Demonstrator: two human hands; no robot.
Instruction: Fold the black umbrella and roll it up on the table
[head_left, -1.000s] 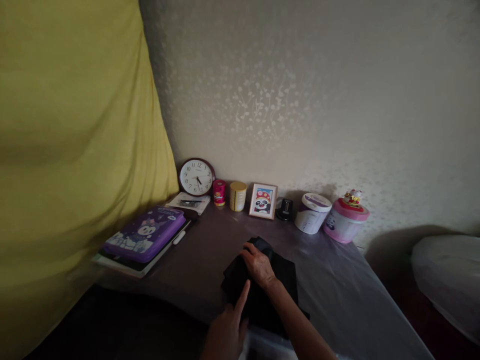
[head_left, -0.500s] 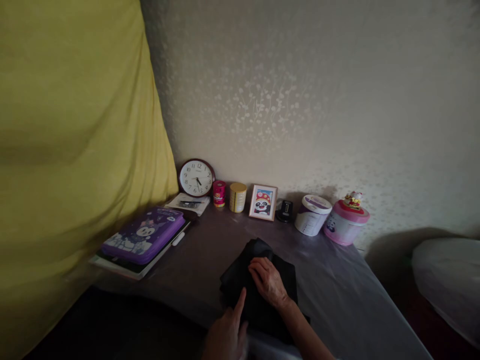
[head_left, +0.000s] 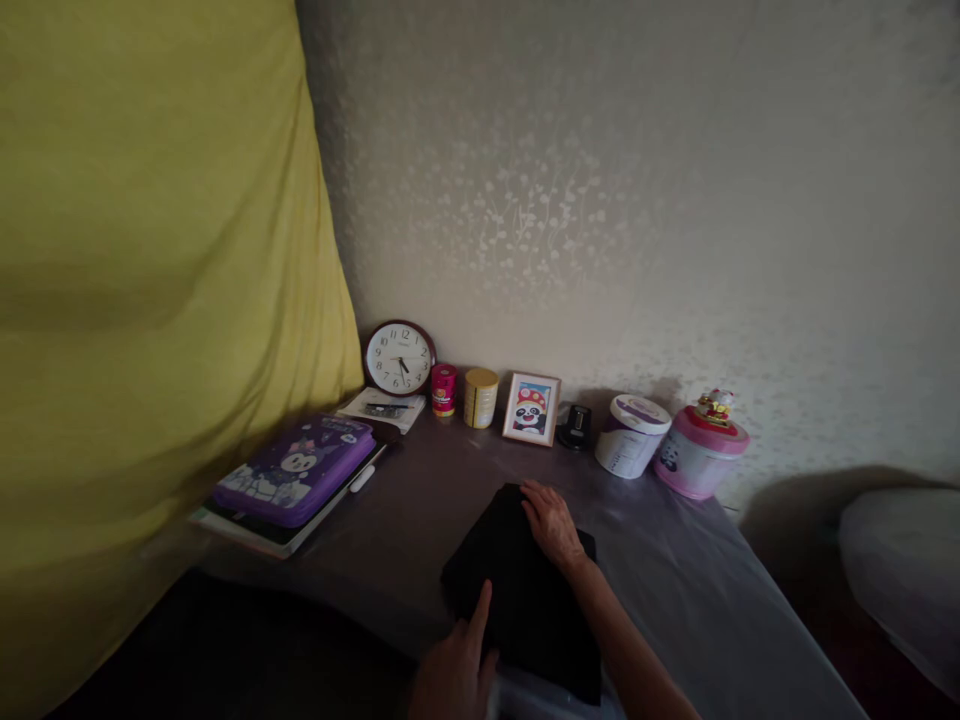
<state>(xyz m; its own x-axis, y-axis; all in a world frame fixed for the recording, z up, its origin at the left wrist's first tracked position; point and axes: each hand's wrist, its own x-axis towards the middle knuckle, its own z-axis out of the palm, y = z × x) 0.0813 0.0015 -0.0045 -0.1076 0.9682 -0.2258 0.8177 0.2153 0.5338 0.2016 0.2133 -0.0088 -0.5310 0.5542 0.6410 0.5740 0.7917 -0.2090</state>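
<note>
A folded black cloth [head_left: 517, 590], perhaps a garment, lies on the table in front of me. My right hand [head_left: 553, 525] rests palm down on its upper right part, fingers lying over the far edge. Near the cloth's lower left side is my left hand [head_left: 459, 665], index finger stretched out against the black fabric and thumb apart. Its other fingers are mostly hidden.
A purple case [head_left: 296, 470] lies on books at the left, with a white object [head_left: 362, 478] beside it. Along the wall stand a clock [head_left: 400, 358], a red can [head_left: 443, 390], a yellow can [head_left: 481, 398], a picture frame [head_left: 532, 409], a white tub [head_left: 631, 437] and a pink tub [head_left: 700, 455].
My right hand has slid toward the cloth's far edge. The bunched upper part of the cloth now lies flatter. My left hand stays nearly in place, and the view has shifted slightly.
</note>
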